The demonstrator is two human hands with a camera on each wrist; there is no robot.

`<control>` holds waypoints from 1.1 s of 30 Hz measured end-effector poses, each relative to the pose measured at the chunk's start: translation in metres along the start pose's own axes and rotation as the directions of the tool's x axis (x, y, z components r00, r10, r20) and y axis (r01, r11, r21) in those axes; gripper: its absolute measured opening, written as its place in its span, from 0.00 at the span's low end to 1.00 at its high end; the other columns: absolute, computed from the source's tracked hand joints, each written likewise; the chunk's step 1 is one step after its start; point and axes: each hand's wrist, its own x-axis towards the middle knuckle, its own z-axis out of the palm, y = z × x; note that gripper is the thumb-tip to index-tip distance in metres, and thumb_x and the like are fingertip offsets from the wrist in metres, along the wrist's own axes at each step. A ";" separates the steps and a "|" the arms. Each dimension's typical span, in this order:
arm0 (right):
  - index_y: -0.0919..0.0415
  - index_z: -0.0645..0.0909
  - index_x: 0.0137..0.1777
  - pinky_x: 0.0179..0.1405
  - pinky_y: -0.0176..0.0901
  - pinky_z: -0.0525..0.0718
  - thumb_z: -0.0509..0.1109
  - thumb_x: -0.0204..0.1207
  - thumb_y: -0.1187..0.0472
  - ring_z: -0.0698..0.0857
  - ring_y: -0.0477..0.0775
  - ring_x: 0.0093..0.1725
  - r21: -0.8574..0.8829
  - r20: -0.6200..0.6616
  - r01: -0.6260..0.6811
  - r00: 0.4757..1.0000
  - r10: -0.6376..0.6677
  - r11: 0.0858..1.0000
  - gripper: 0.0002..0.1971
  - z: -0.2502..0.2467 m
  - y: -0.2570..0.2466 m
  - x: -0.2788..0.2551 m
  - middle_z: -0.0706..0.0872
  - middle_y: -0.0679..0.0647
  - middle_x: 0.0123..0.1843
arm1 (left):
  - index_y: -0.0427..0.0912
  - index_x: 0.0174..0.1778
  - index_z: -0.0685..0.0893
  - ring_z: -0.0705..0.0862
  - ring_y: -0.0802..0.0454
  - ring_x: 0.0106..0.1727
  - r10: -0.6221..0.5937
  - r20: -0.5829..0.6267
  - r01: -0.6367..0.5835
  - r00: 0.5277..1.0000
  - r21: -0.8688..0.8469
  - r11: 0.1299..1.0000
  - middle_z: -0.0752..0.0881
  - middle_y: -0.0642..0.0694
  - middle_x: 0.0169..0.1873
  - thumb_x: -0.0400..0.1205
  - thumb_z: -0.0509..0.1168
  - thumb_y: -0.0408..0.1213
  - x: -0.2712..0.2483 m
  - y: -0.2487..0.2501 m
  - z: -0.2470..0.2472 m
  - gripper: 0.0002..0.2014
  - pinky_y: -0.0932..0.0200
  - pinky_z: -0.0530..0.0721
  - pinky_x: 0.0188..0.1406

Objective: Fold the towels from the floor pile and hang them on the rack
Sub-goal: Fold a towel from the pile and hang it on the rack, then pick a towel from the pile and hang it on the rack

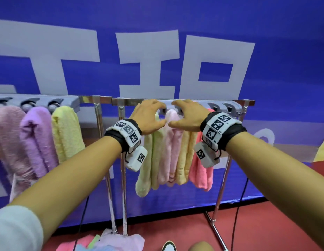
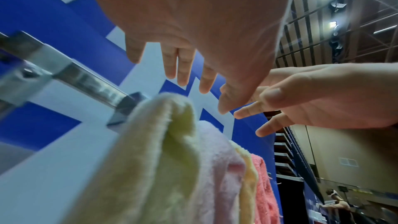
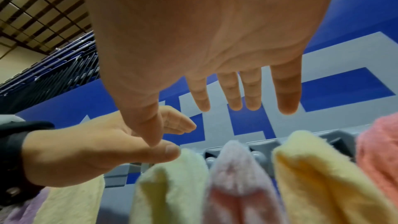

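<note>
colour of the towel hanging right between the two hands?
Pale pink towel, between the light green and yellow ones; clearest in the head view.

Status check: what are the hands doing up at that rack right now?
Both hands open, left hand and right hand above the pink towel, holding nothing. Towel hung on rack. More towels on floor. Nothing in the way.

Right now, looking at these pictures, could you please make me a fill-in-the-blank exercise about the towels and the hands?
1. On the right rack, the towel between the light green towel and the yellow towel is ____.
2. The left hand and the right hand hold ____.
3. The rightmost hanging towel is ____ in colour.

Missing words: pink; nothing; coral
</note>
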 end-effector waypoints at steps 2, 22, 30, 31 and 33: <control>0.50 0.68 0.78 0.68 0.59 0.77 0.66 0.63 0.31 0.75 0.61 0.72 0.001 0.018 0.022 1.000 -0.022 1.000 0.43 0.007 -0.022 0.001 0.77 0.57 0.73 | 0.54 0.63 0.82 0.79 0.45 0.65 -0.005 0.001 0.005 1.000 0.017 1.000 0.83 0.50 0.60 0.68 0.61 0.62 -0.016 -0.018 -0.008 0.29 0.40 0.78 0.64; 0.46 0.60 0.81 0.66 0.64 0.80 0.69 0.66 0.35 0.70 0.63 0.77 0.013 0.285 0.247 0.928 -0.240 0.969 0.43 0.177 -0.189 0.012 0.68 0.57 0.79 | 0.64 0.84 0.49 0.46 0.40 0.86 -0.449 0.343 0.295 0.825 0.417 0.860 0.48 0.39 0.85 0.73 0.64 0.67 -0.233 -0.171 -0.033 0.45 0.24 0.45 0.78; 0.45 0.57 0.83 0.64 0.64 0.82 0.69 0.70 0.35 0.67 0.62 0.79 -0.017 0.355 0.274 0.901 -0.250 0.962 0.44 0.216 -0.188 0.010 0.63 0.55 0.82 | 0.64 0.84 0.46 0.43 0.40 0.86 -0.497 0.329 0.339 0.803 0.433 0.835 0.44 0.40 0.86 0.77 0.62 0.65 -0.259 -0.184 -0.004 0.43 0.26 0.47 0.80; 0.45 0.56 0.83 0.64 0.64 0.81 0.69 0.70 0.35 0.66 0.62 0.79 -0.027 0.372 0.274 0.895 -0.245 0.961 0.44 0.221 -0.185 0.009 0.62 0.55 0.83 | 0.64 0.84 0.46 0.43 0.40 0.86 -0.497 0.344 0.338 0.797 0.429 0.838 0.45 0.40 0.86 0.77 0.62 0.65 -0.262 -0.184 0.002 0.43 0.26 0.48 0.80; 0.45 0.55 0.84 0.66 0.65 0.80 0.69 0.70 0.34 0.65 0.63 0.80 -0.038 0.403 0.264 0.887 -0.227 0.964 0.44 0.231 -0.178 0.008 0.60 0.56 0.84 | 0.63 0.85 0.46 0.44 0.41 0.86 -0.495 0.378 0.326 0.782 0.429 0.842 0.45 0.39 0.86 0.77 0.63 0.64 -0.265 -0.184 0.014 0.44 0.27 0.48 0.80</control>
